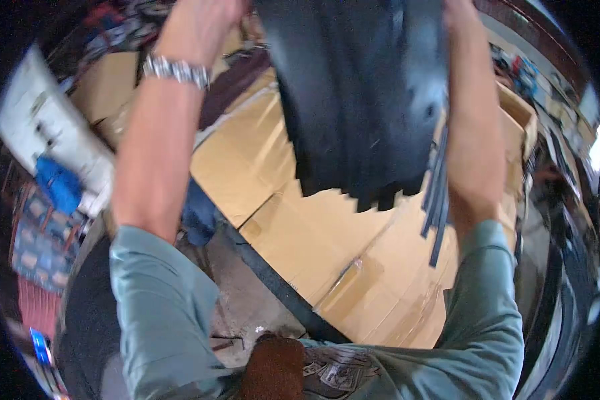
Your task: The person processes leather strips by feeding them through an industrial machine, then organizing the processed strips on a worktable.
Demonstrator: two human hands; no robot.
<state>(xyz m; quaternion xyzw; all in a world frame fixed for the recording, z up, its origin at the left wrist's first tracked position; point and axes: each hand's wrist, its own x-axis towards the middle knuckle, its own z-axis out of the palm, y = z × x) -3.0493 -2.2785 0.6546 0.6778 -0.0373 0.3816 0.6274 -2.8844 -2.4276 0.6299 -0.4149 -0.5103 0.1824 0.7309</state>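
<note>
- Left hand (pixel 203 23) and right hand (pixel 459 13) are raised apart, seemingly clamped on the dark sheet (pixel 360 100).
- The sheet hangs clear of the cardboard surface (pixel 300 233), its lower edge already jagged, strips (pixel 437 193) dangling.

Cluttered workshop: flattened cardboard (pixel 327 233), stacked goods (pixel 40 247)

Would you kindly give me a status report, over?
Both raised: left hand, right hand at dark sheet top; grips out of frame. Sheet hangs above cardboard. Nothing between.

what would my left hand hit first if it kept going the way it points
Probably nothing in view: the left hand points up past the picture's top edge. The dark sheet hangs beside it, not ahead; depth is unclear.
</note>
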